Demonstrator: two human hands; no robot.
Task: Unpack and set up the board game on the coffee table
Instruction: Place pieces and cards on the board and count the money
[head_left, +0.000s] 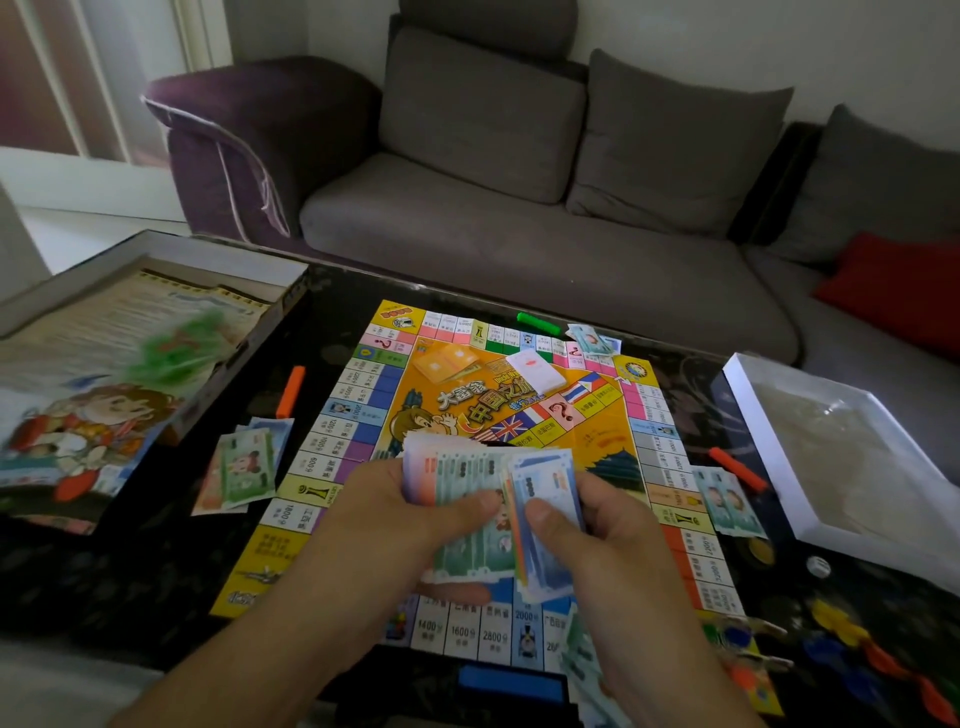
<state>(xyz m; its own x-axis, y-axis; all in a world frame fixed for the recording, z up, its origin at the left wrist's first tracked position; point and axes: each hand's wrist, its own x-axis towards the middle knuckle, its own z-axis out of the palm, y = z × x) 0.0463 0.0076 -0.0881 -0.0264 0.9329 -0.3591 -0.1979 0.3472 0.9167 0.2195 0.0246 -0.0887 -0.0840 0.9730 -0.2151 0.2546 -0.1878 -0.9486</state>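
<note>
Both my hands hold the fanned banknotes (483, 499) over the board (519, 415), left grip (415, 514) pinching the stack, right grip (592, 525) thumbing the top note, its long axis pointing away from me.

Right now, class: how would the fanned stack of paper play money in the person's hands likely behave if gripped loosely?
The play money looks thin, so probably floppy and light. It is already fanned between the left hand and right hand, so notes would likely slide apart and scatter.
</note>
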